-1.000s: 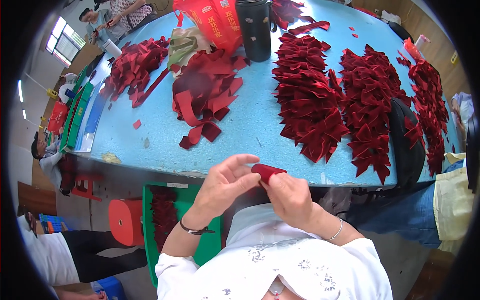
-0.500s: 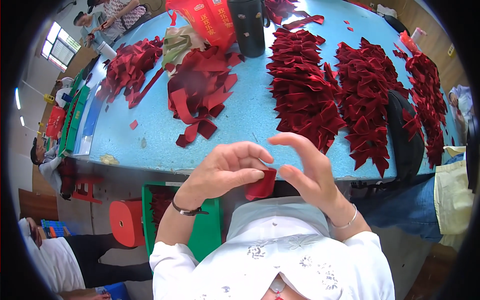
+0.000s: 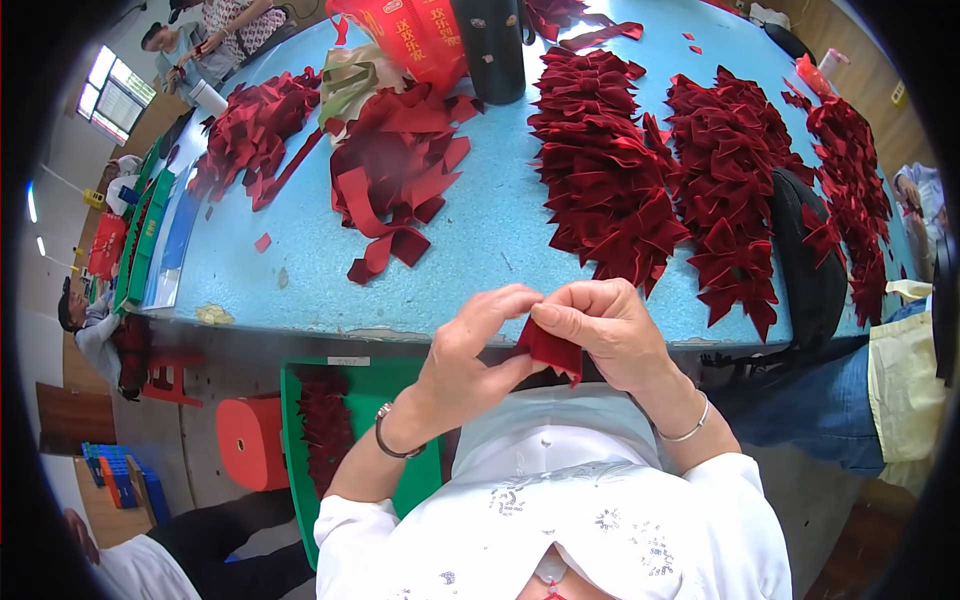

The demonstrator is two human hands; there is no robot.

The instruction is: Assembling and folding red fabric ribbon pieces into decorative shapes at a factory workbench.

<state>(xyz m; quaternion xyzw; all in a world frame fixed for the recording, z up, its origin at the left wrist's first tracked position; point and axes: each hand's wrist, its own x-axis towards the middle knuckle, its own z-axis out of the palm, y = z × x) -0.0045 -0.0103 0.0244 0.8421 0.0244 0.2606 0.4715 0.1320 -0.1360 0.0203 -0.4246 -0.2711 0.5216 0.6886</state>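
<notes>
In front of my chest, just off the table's near edge, a piece of dark red velvet ribbon [image 3: 556, 352] hangs folded between my hands. My right hand [image 3: 618, 335] pinches its upper edge between thumb and forefinger. My left hand [image 3: 465, 350] grips the ribbon's left side, its fingertips meeting those of the right. Part of the ribbon is hidden by the fingers. Beyond my hands, loose strips of red ribbon [image 3: 395, 170] lie in a heap. To the right of it stretch long rows of red velvet bows [image 3: 605, 165], with another row [image 3: 725, 190] beside them.
A black tumbler [image 3: 496, 55] and a red bag [image 3: 415, 40] stand at the back of the blue table [image 3: 490, 235]. A black bag [image 3: 808, 270] lies among the bows at right. Below the edge sit a green crate [image 3: 405, 420] and a red stool [image 3: 250, 440]. Other people are around.
My right hand has come in from open beside the ribbon to pinch it. The ribbon has shifted right and turned in my fingers. A person at lower left has moved.
</notes>
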